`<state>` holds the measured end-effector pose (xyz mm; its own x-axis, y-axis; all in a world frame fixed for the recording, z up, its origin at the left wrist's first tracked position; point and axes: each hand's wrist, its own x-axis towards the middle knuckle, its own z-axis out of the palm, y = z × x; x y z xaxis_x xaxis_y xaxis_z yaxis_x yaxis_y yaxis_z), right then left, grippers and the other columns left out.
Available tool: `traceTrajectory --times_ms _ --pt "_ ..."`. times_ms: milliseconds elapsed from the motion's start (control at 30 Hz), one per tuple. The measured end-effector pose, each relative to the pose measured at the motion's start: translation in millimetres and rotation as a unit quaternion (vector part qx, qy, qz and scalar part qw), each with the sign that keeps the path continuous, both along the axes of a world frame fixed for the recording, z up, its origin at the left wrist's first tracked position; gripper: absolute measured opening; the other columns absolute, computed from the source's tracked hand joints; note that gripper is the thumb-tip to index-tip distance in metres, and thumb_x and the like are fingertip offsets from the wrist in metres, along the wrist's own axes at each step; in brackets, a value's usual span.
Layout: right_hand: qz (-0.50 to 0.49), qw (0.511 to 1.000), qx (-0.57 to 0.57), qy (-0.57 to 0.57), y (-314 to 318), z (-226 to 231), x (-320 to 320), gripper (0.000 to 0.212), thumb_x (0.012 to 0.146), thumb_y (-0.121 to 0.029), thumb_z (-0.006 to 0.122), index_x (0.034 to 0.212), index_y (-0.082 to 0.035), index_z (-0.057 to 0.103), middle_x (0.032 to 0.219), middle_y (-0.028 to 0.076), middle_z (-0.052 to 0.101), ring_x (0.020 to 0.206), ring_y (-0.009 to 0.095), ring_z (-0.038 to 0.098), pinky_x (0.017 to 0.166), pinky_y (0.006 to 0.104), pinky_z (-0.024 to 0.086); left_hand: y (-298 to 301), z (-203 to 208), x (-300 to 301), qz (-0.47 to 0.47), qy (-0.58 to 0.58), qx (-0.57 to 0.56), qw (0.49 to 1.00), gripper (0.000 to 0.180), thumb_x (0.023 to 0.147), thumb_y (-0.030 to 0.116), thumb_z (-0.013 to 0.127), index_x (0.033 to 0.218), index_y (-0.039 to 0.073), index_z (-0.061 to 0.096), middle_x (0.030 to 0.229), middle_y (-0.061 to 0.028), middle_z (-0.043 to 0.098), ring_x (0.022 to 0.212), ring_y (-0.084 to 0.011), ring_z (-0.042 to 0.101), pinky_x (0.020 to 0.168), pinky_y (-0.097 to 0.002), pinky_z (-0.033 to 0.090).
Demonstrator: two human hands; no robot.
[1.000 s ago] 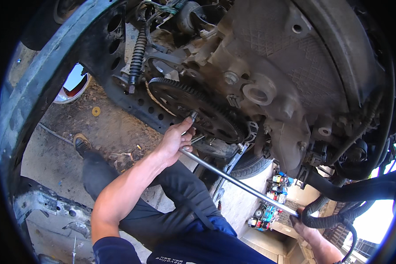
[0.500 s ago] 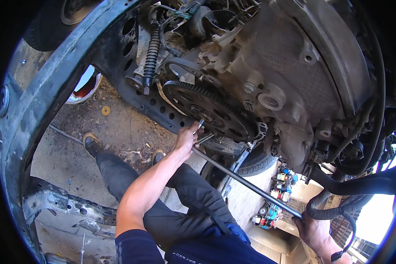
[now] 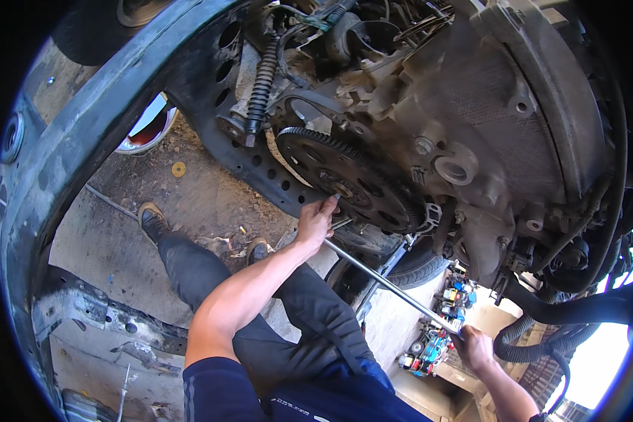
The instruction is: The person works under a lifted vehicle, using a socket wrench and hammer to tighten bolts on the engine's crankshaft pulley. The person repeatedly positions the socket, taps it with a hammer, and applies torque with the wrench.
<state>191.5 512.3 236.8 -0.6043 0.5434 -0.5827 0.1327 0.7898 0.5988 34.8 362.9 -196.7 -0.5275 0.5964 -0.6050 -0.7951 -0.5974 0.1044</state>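
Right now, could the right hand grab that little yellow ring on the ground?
Probably not: the right hand is holding one end of the long metal bar, and the yellow ring lies off to the left, beyond the left arm and the legs.

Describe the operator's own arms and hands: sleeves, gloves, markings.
Left hand and right hand: both ungloved, no ring or watch discernible. Left sleeve: short, dark navy, paler stripes at its outer side, ending above the elbow. Right forearm: uncovered; its sleeve isn't visible.
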Motion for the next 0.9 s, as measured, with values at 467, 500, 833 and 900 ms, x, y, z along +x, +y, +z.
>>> traceTrajectory --times_ms 467,500,833,900 --pt "-0.166 0.968 0.002 0.190 133 -96 97 0.024 0.074 -0.026 0.076 0.067 -0.005 0.067 0.059 0.014 0.064 0.052 0.024 0.063 0.055 0.0391 0.049 -7 10 -13 -0.066 -0.021 -0.026 0.997 0.045 0.098 0.047 0.066 0.080 0.007 0.057 0.056 0.0111 0.028 0.047 -0.0047 0.023 0.045 -0.0243 0.025" --pt "-0.163 0.967 -0.001 0.196 132 -97 97 0.023 0.074 -0.025 0.076 0.067 -0.005 0.067 0.058 0.013 0.064 0.051 0.023 0.063 0.055 0.0385 0.049 -7 11 -13 -0.073 -0.022 -0.037 0.996 0.045 0.098 0.046 0.067 0.079 0.007 0.058 0.055 0.0109 0.028 0.047 -0.0047 0.023 0.045 -0.0252 0.025" --pt "-0.183 0.956 -0.017 0.230 141 -113 100 0.020 0.067 -0.021 0.080 0.066 -0.005 0.068 0.055 0.009 0.063 0.048 0.018 0.058 0.053 0.0350 0.048 -5 11 -14 -0.050 -0.002 -0.058 0.997 0.045 0.099 0.046 0.065 0.074 0.010 0.054 0.056 0.0094 0.032 0.047 -0.0052 0.026 0.044 -0.0257 0.025" --pt "-0.140 0.959 -0.017 0.246 146 -120 105 0.020 0.066 -0.020 0.079 0.064 -0.005 0.066 0.054 0.009 0.061 0.048 0.018 0.056 0.052 0.0349 0.047 -4 10 -14 -0.059 0.012 -0.075 0.995 0.043 0.101 0.042 0.063 0.078 0.007 0.061 0.065 0.0030 0.048 0.049 -0.0079 0.037 0.043 -0.0268 0.032"
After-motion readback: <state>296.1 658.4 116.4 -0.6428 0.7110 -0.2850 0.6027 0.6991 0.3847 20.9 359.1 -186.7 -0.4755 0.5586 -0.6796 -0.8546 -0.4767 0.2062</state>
